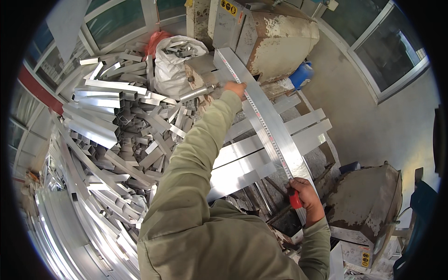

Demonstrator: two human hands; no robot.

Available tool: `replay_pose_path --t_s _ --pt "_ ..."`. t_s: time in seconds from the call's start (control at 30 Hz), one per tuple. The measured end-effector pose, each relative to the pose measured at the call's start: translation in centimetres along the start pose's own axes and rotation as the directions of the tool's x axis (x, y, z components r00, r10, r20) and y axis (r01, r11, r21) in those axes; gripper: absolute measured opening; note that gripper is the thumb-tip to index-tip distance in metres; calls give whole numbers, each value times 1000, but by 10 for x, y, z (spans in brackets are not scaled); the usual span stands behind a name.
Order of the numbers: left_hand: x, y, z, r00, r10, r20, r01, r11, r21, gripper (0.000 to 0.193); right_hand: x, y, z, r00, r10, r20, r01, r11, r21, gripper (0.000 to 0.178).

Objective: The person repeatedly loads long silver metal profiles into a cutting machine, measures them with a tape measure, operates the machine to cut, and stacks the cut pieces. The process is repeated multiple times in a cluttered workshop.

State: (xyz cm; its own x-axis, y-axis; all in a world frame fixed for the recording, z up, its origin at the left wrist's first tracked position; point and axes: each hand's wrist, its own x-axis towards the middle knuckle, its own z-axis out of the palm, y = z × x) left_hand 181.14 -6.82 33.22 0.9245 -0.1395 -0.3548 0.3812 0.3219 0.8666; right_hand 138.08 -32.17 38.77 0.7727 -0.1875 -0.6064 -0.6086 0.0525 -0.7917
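Now we stretch a tape measure (268, 135) along a long aluminium bar (275, 126) that lies across several flat strips (242, 163); our left hand (235, 87) presses the tape's far end against the bar, fingers curled down; our right hand (303, 193) is closed round the red tape case (295, 199) at the near end; a heap of aluminium offcuts (116, 135) sits to our left.

Workshop, daylight. Glazed aluminium-framed windows (116, 21) along the left wall, another window (389, 51) upper right in a plain grey wall (368, 121). Big scrap heap (112, 140) of cut aluminium sections fills the left floor. White sack (175, 63) of offcuts beside a red bag (156, 41). Rusty machine housing (275, 39) top centre, blue drum (301, 74) just beside it.
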Motion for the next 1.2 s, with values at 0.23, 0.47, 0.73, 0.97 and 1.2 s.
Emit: replay_pose_path --t_s 0.23,0.47,0.73,0.97,1.2 --pt "-7 -1 -3 999 -5 33 5 1000 11 38 -2 0 -2 1000 31 -4 -31 1000 4 28" --pt "-28 -11 -1 996 -56 72 61 996 -66 39 -23 -4 -26 1000 -8 -26 6 995 -103 31" --pt "-21 -60 -155 975 -92 200 78 994 77 50 -153 85 -131 917 -109 -385 -133 824 -551 47" --pt "-90 -114 -194 897 -372 241 312 916 253 36 -292 182 -183 660 -78 -747 -434 772 -464 43" --pt "-189 -162 -102 801 -549 239 325 735 595 49 -303 223 -176 456 -111 -883 -583 713 -390 46"
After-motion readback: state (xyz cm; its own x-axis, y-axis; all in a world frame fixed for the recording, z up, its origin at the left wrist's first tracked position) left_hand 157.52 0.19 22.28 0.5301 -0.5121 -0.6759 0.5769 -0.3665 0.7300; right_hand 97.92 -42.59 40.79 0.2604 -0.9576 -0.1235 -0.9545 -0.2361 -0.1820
